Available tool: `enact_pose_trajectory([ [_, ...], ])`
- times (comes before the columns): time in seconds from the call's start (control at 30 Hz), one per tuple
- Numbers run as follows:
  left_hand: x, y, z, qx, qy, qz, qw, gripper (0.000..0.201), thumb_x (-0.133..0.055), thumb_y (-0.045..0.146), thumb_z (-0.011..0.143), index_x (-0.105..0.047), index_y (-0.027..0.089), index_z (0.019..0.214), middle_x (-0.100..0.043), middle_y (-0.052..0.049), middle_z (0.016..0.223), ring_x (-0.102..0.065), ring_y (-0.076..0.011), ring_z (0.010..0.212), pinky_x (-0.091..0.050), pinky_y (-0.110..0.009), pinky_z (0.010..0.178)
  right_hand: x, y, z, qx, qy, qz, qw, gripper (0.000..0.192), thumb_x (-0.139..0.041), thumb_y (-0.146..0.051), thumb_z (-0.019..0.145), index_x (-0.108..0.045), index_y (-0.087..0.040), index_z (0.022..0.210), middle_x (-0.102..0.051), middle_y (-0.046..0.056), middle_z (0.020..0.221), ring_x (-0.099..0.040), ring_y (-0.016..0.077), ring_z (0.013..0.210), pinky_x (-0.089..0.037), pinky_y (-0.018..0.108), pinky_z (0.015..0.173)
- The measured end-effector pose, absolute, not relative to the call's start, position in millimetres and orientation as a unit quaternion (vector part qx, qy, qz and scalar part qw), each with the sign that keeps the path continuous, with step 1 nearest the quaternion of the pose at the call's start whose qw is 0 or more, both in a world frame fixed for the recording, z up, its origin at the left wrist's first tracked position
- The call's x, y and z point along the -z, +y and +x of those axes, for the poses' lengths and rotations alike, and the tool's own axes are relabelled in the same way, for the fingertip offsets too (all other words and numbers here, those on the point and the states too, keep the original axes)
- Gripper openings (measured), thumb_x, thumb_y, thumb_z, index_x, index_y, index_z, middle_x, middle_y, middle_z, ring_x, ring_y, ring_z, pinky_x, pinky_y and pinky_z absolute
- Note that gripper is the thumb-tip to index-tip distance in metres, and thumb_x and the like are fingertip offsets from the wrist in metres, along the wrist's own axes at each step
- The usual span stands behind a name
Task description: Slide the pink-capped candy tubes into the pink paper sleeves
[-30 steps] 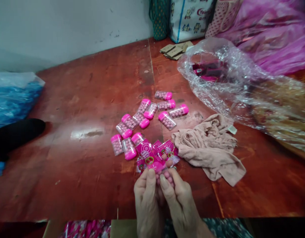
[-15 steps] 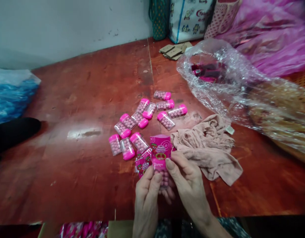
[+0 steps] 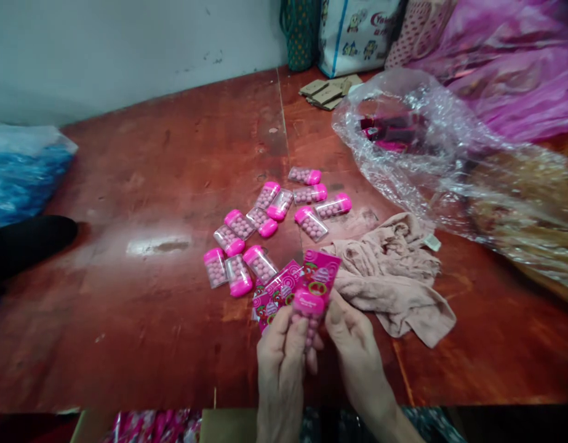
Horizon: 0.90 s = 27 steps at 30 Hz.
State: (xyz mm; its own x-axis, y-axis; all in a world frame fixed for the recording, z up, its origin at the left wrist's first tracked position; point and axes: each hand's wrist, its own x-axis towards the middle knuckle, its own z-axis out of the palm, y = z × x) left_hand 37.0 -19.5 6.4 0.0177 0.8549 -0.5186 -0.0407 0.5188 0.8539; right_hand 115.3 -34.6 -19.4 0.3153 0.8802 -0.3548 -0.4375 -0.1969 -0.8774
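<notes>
Seen from above, the left hand (image 3: 280, 357) and the right hand (image 3: 352, 338) met low in the middle of the view, both closed on one small clear case (image 3: 309, 317) of pink sweets, held just above a red-brown wooden floor (image 3: 149, 184). The left fingers wrapped its lower body while the right fingertips pinched its side near the pink cap, probably to keep it steady against a pink printed card (image 3: 321, 271) that stood up behind the cap. The case's long axis ran nearly straight away from the person, tilted a little right, cap end pointing away. Just under and left of it, more cards (image 3: 274, 295) lay fanned on the floor, close enough to pick from. Beyond them, a loose scatter of like cases (image 3: 269, 227) lay flat, pointing every way. A crumpled beige cloth (image 3: 394, 277) lay just right of the hands. Farther right sat a large clear plastic bag (image 3: 426, 147), open, with dark and pink goods inside, and a pink bag (image 3: 509, 67) behind it. At far left were a blue bag (image 3: 20, 178) and a dark shape (image 3: 25, 243) I could not identify. A pale wall (image 3: 127, 49) closed the back.
</notes>
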Motion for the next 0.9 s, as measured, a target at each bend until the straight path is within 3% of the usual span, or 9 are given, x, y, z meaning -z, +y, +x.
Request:
enact_pose_trajectory([
  [0.07, -6.8, -19.5, 37.7, -0.322, 0.597, 0.388, 0.623, 0.018, -0.056, 0.032, 0.079, -0.062, 0.016, 0.072, -0.044, 0.005, 0.049, -0.036, -0.0065, 0.040, -0.029, -0.017, 0.037, 19.0, -32.5, 119.9, -0.621, -0.158, -0.496, 0.586, 0.023, -0.059, -0.040, 0.081, -0.062, -0.017, 0.080, -0.056, -0.003, 0.058, -0.046, 0.0067, 0.040, -0.042, 0.017, 0.038],
  [0.13, -6.0, -23.0, 37.2, -0.300, 0.596, 0.417, 0.618, 0.021, -0.055, 0.034, 0.079, -0.064, 0.016, 0.080, -0.046, 0.004, 0.050, -0.037, -0.0079, 0.040, -0.029, -0.019, 0.037, 18.4, -31.3, 119.9, -0.653, -0.128, -0.485, 0.567, 0.024, -0.063, -0.039, 0.078, -0.060, -0.016, 0.073, -0.053, -0.004, 0.053, -0.042, 0.0053, 0.036, -0.037, 0.015, 0.033],
  [0.33, 1.4, -38.5, 34.7, -0.339, 0.645, 0.372, 0.574, 0.029, -0.063, 0.037, 0.072, -0.066, 0.018, 0.094, -0.056, 0.000, 0.058, -0.050, -0.0144, 0.051, -0.037, -0.022, 0.045, 17.8, -31.4, 107.5, -0.619, -0.123, -0.547, 0.550, 0.026, -0.068, -0.037, 0.073, -0.064, -0.012, 0.067, -0.059, 0.000, 0.059, -0.052, 0.0089, 0.055, -0.045, 0.018, 0.053],
  [0.5, 1.9, -26.8, 37.1, -0.349, 0.609, 0.313, 0.640, 0.018, -0.060, 0.035, 0.075, -0.063, 0.017, 0.077, -0.050, 0.003, 0.051, -0.042, -0.0093, 0.043, -0.030, -0.018, 0.038, 20.7, -33.6, 114.8, -0.650, -0.116, -0.509, 0.553, 0.032, -0.060, -0.042, 0.079, -0.060, -0.013, 0.066, -0.049, -0.004, 0.049, -0.042, 0.0048, 0.040, -0.038, 0.016, 0.039],
  [0.6, 1.4, -19.9, 37.0, -0.351, 0.579, 0.301, 0.671, 0.019, -0.058, 0.033, 0.078, -0.057, 0.016, 0.068, -0.047, 0.004, 0.048, -0.036, -0.0065, 0.038, -0.026, -0.016, 0.034, 23.1, -34.8, 120.5, -0.651, -0.152, -0.477, 0.571, 0.044, -0.046, -0.043, 0.088, -0.053, -0.014, 0.055, -0.048, -0.003, 0.049, -0.044, 0.0050, 0.040, -0.040, 0.017, 0.042],
  [0.67, 1.2, -19.8, 36.4, -0.363, 0.582, 0.306, 0.660, 0.020, -0.057, 0.033, 0.078, -0.056, 0.016, 0.068, -0.048, 0.004, 0.048, -0.036, -0.0063, 0.038, -0.027, -0.016, 0.034, 23.7, -35.8, 119.0, -0.632, -0.173, -0.494, 0.571, 0.045, -0.046, -0.041, 0.089, -0.050, -0.015, 0.052, -0.047, -0.003, 0.050, -0.045, 0.0053, 0.043, -0.041, 0.017, 0.044],
  [0.8, 2.3, -25.0, 35.0, -0.395, 0.608, 0.310, 0.615, 0.023, -0.060, 0.037, 0.076, -0.057, 0.016, 0.067, -0.048, 0.004, 0.053, -0.040, -0.0065, 0.044, -0.032, -0.015, 0.039, 23.5, -40.6, 105.9, -0.595, -0.178, -0.553, 0.555, 0.032, -0.050, -0.042, 0.087, -0.060, -0.016, 0.070, -0.044, -0.005, 0.050, -0.040, 0.0057, 0.041, -0.035, 0.015, 0.035],
  [0.9, 5.9, -26.3, 34.3, -0.395, 0.616, 0.295, 0.614, 0.024, -0.060, 0.038, 0.076, -0.057, 0.016, 0.068, -0.047, 0.004, 0.055, -0.041, -0.0063, 0.046, -0.033, -0.015, 0.040, 23.9, -43.4, 101.2, -0.579, -0.183, -0.574, 0.550, 0.027, -0.053, -0.040, 0.085, -0.064, -0.016, 0.087, -0.049, -0.003, 0.059, -0.040, 0.0058, 0.044, -0.036, 0.015, 0.036],
])
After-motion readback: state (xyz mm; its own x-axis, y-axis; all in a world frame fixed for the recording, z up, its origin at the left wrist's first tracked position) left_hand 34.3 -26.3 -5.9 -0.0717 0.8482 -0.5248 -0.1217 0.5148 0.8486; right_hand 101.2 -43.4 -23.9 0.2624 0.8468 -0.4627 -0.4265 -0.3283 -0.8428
